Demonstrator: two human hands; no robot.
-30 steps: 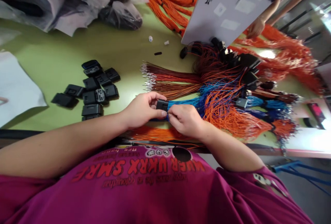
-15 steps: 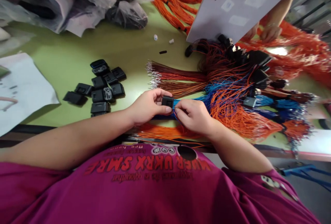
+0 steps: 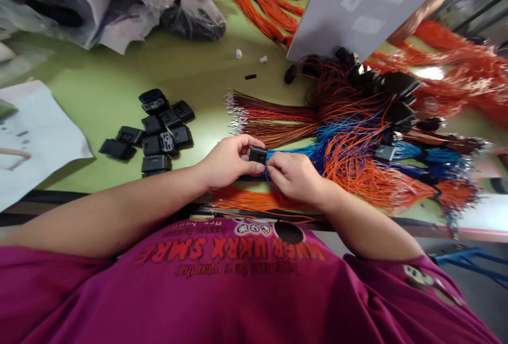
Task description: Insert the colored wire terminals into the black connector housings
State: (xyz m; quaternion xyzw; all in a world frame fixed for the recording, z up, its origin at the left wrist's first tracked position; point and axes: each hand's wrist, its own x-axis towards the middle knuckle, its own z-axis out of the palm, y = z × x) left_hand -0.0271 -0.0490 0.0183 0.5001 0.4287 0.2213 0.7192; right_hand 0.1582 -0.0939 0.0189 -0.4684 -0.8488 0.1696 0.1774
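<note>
A small black connector housing (image 3: pixel 257 155) is gripped between the thumb and fingers of my left hand (image 3: pixel 228 163). My right hand (image 3: pixel 296 174) pinches a thin blue wire (image 3: pixel 267 175) close against the housing's right side; the wire's tip is hidden. Under and behind both hands run light blue wires (image 3: pixel 291 151), part of a bundle that spreads to the right. Just beyond my fingers lie brown and red wires (image 3: pixel 278 114) with metal terminals at their left ends. Orange wires (image 3: pixel 246 199) lie along the table edge below my hands.
Several black connector housings (image 3: pixel 154 143) are grouped at left on the green table (image 3: pixel 99 74). A white sheet (image 3: pixel 39 137) lies farther left, plastic bags (image 3: pixel 194 18) behind. A pale board (image 3: pixel 353 10) stands at back right, partly hiding another person's arm (image 3: pixel 424 10). Orange wire bundles (image 3: pixel 265 2) lie beyond.
My hands stay together at the housing, which has tilted slightly, with the right fingers marginally closer to it. The other person's hand behind the board has moved mostly out of sight.
</note>
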